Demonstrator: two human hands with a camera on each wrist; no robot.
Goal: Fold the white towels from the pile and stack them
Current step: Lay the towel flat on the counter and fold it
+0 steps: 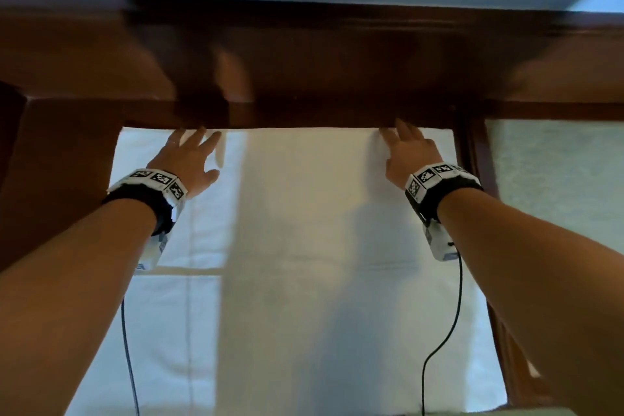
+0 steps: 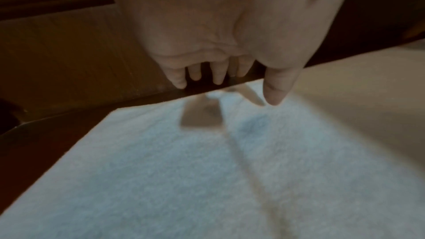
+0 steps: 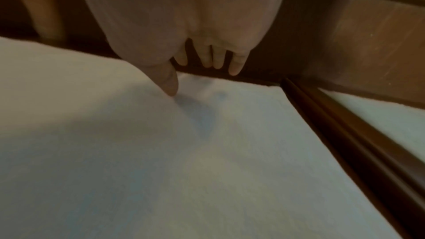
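Both hands, left hand [image 1: 189,159] and right hand [image 1: 410,154], flat with fingers [image 2: 217,77] spread at far edge of white towel [image 1: 320,246] laid out on desk [image 1: 304,78], likely pinning corners before folding.

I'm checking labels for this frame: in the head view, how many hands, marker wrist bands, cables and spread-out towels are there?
hands: 2, left hand and right hand
marker wrist bands: 2
cables: 2
white towel, spread flat: 1
total: 7
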